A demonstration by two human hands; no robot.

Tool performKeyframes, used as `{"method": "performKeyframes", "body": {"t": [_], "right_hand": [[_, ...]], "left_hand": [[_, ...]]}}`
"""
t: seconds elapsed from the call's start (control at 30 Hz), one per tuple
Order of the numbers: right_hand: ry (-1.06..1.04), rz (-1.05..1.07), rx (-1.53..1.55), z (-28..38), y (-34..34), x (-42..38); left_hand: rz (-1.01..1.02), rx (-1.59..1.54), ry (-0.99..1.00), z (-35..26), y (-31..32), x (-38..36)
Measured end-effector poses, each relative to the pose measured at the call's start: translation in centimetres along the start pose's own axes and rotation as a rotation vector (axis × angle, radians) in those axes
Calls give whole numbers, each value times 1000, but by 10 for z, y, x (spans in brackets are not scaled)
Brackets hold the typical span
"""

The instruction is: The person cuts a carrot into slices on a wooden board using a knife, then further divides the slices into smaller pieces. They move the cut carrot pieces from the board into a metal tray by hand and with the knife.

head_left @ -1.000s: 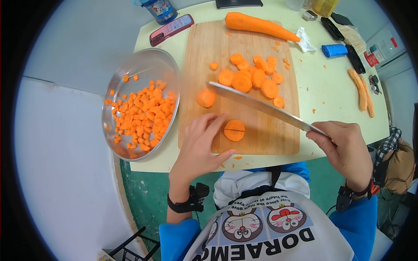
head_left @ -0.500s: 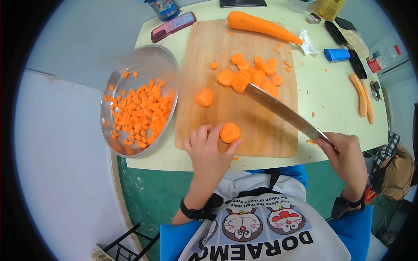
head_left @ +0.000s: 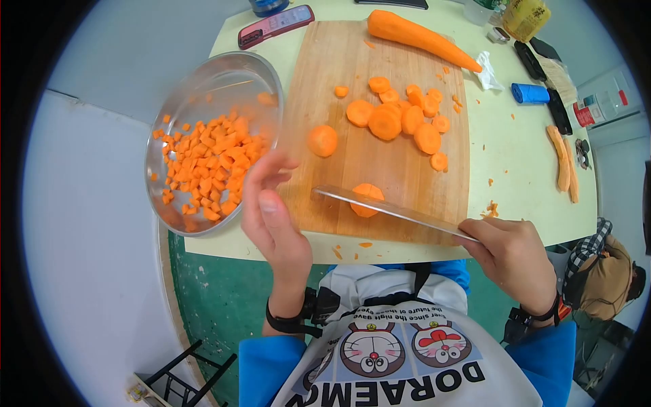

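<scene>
My right hand (head_left: 508, 258) grips the handle of a kitchen knife (head_left: 407, 215). Its blade points left and lies across a round carrot slice (head_left: 367, 190) near the front of the wooden cutting board (head_left: 325, 61). My left hand (head_left: 271, 214) is raised between the board and the metal bowl (head_left: 157, 210), fingers loosely bent, thumb apart, nothing in it. Diced carrot (head_left: 210, 159) fills much of the bowl. A thick carrot piece (head_left: 323, 141) sits at the board's left side, and several carrot slices (head_left: 385, 122) are scattered in the middle.
A peeled whole carrot (head_left: 420, 41) lies along the board's far edge beside a crumpled tissue (head_left: 487, 72). At the far left is a phone (head_left: 277, 26). To the right are a blue roll (head_left: 530, 93), thin carrots (head_left: 561, 157) and a yellow bottle (head_left: 526, 20).
My left hand has let go of the front carrot slice and moved left toward the bowl. The knife has come from the scattered slices down onto that front slice.
</scene>
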State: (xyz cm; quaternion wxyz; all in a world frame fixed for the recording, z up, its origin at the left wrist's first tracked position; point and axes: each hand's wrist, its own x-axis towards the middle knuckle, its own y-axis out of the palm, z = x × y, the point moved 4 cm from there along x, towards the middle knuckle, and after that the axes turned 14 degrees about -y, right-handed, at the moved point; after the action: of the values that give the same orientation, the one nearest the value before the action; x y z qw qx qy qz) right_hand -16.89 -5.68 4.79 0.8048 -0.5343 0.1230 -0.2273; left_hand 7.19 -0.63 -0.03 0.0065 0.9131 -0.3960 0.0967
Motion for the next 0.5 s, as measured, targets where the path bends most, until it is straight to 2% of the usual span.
{"method": "performKeyframes", "body": {"t": [0.07,0.1,0.17,0.23,0.3,0.5], "right_hand": [[-8,21,-11,0,1,5],[-22,40,-22,1,3,8],[15,92,6,5,0,15],[56,147,39,4,2,16],[-18,136,-21,5,3,17],[12,139,1,10,6,19]], "left_hand": [[157,-107,90,-1,14,7],[159,-108,84,1,16,7],[335,-171,10,7,25,8],[331,-122,-50,8,27,7],[328,-202,-67,11,27,7],[364,-237,-115,14,25,8]]}}
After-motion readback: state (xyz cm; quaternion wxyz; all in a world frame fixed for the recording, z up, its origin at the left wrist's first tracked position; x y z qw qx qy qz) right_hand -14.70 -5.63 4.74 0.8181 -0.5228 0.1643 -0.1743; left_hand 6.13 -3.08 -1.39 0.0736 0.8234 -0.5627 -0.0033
